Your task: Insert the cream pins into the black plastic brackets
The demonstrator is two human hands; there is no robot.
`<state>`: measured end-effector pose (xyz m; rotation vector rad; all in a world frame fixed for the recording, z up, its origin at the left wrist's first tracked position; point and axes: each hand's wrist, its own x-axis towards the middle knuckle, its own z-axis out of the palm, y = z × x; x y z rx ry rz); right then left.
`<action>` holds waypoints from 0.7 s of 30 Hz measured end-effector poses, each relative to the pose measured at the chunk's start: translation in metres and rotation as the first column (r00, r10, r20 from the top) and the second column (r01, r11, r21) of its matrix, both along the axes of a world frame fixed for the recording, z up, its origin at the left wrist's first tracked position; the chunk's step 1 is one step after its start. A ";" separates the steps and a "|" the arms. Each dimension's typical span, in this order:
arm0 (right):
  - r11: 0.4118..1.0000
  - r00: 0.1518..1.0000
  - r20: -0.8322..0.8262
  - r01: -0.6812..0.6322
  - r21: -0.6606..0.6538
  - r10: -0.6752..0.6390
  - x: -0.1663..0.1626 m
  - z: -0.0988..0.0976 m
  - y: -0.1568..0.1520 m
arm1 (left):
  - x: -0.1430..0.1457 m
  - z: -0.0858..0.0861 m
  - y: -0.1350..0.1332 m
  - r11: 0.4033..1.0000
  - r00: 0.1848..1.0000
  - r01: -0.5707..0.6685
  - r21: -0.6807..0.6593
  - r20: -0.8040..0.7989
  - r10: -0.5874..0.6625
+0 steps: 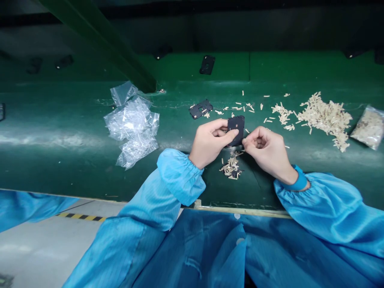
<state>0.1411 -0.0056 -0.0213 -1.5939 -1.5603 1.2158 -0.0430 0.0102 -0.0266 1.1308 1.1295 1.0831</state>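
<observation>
Pinching black plate [236, 129] — left hand [210, 143] & right hand [267, 151] both gripping it; no readable writing.

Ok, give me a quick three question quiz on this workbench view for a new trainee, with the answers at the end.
1. True or false: the left hand holds the black plastic frame upright above the green bench.
2. Multiple choice: what lies left of the hands? A) crumpled clear plastic bags B) a stack of cardboard boxes C) a metal tray
3. Fill in: the biggest heap of small tan strips lies to the ___ of the right hand, beside a filled clear bag.

Key
1. True; the right hand pinches at the frame's lower edge.
2. A
3. right
</observation>
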 end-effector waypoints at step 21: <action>0.983 0.909 -0.413 -0.024 -0.184 -0.055 0.012 0.005 0.009 | -0.004 -0.005 0.001 0.992 0.962 -0.017 -0.125 0.267 0.050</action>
